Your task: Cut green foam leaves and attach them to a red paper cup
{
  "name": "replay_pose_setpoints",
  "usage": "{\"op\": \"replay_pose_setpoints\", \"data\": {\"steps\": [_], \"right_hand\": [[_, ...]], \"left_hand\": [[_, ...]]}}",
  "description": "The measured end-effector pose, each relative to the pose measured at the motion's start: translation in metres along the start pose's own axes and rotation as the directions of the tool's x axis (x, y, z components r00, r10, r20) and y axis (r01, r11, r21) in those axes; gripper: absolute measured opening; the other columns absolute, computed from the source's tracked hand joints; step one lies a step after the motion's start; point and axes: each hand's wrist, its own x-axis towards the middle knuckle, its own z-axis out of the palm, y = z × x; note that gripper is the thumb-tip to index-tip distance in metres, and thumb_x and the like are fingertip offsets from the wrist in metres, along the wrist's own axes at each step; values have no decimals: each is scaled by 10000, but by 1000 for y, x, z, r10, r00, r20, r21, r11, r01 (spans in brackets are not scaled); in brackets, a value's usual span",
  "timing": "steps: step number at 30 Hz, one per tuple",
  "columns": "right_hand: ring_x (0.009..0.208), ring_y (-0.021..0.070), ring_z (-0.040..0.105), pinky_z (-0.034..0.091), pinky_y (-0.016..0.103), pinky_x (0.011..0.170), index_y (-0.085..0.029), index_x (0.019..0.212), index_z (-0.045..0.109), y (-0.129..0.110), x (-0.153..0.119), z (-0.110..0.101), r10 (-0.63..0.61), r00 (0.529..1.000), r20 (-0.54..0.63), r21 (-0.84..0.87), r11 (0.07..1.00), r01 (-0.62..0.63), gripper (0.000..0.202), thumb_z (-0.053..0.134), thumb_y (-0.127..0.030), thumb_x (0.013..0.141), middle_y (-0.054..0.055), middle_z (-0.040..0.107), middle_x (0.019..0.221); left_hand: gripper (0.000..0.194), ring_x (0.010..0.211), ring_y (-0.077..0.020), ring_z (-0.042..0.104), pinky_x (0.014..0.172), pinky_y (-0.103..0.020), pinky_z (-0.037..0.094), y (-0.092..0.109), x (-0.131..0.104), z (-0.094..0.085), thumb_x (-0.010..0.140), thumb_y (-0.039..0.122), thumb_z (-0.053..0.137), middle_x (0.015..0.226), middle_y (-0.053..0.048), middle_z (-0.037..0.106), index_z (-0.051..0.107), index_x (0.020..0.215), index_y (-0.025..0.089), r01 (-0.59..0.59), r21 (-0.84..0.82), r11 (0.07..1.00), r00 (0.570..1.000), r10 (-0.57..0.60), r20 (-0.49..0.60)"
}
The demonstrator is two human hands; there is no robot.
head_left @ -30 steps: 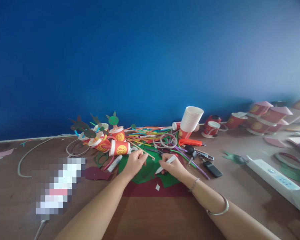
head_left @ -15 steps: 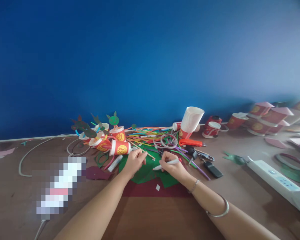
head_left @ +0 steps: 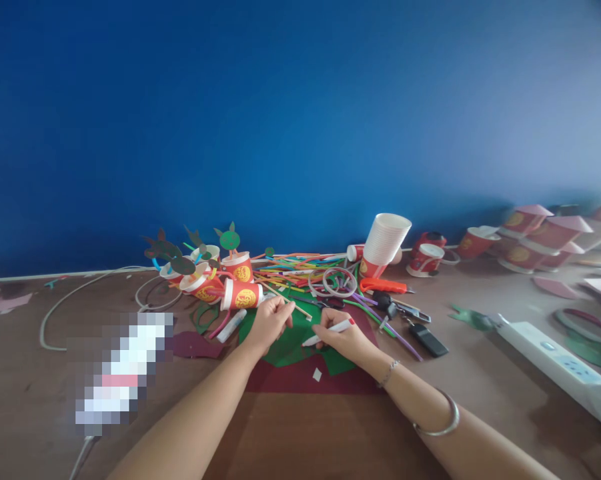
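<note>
My right hand [head_left: 337, 337] grips a white marker [head_left: 339, 327] with a red end, held slantwise with its tip pointing left, over green paper [head_left: 295, 347]. My left hand [head_left: 271, 323] is closed, thumb and forefinger together, above the paper's left part. A thin tan stick [head_left: 301, 312] with a small white piece at its end runs past these fingertips; I cannot tell whether they hold it. Beneath the green sheets lies dark red paper [head_left: 300, 380], with a small white square [head_left: 317, 375] on it. Dark scissors [head_left: 323, 303] lie just beyond my right hand.
At left stand decorated red paper cups [head_left: 243, 295] near a glue tube [head_left: 231, 326]. Behind are colourful sticks [head_left: 290, 263], tape rings [head_left: 339, 283] and stacked cups [head_left: 387, 240]. To the right are an orange cutter [head_left: 384, 286], keys with a black fob [head_left: 427, 339] and a power strip [head_left: 550, 347].
My right hand has shifted slightly left and down with the marker, whose red end now sits further left. My left hand has hardly moved.
</note>
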Motion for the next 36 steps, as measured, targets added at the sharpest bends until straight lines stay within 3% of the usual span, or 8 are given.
{"op": "replay_pose_setpoints", "data": {"steps": [36], "right_hand": [[473,144,633,390,176,433,-200,567,427,-3,0,-1,4,998,70,-10,1000,-3,219,578,-239,721,-22,609,464]], "left_hand": [[358,289,-45,290,313,-181,190,1,-1,0,770,417,544,379,75,438,400,527,197,-13,14,1000,1000,13,11]]}}
